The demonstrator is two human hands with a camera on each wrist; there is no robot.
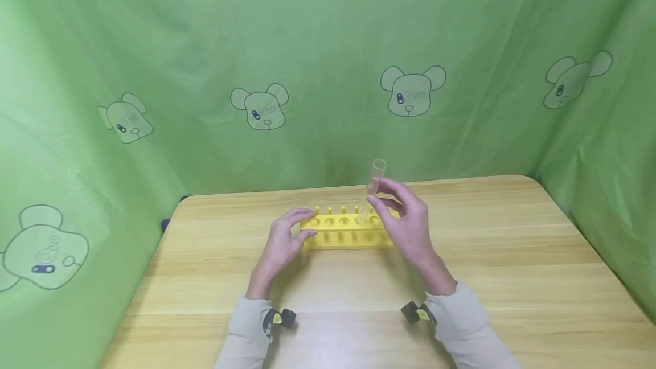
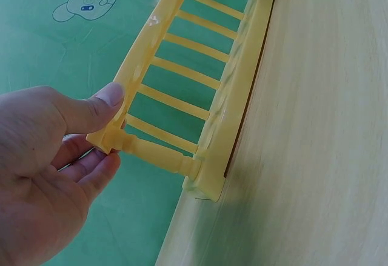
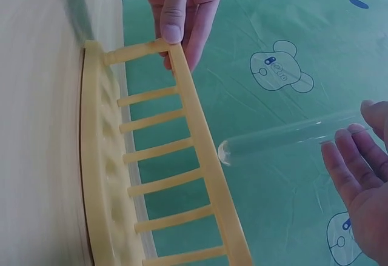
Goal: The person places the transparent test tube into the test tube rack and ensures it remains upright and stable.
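The left hand [image 1: 285, 238] grips the yellow rack [image 1: 338, 229] at its left end, presumably for stability, while the right hand [image 1: 408, 222] pinches the clear tube [image 1: 377, 172] aslant at the rack's top.

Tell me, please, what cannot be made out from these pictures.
Head view: the right end of the yellow rack is hidden behind the right grip.
Left wrist view: the rack's far end is cut off by the top edge.
Right wrist view: the clear tube has its upper end out of sight, beyond the right grip.
Head view: lettering on the bear drawings is too faint to read.
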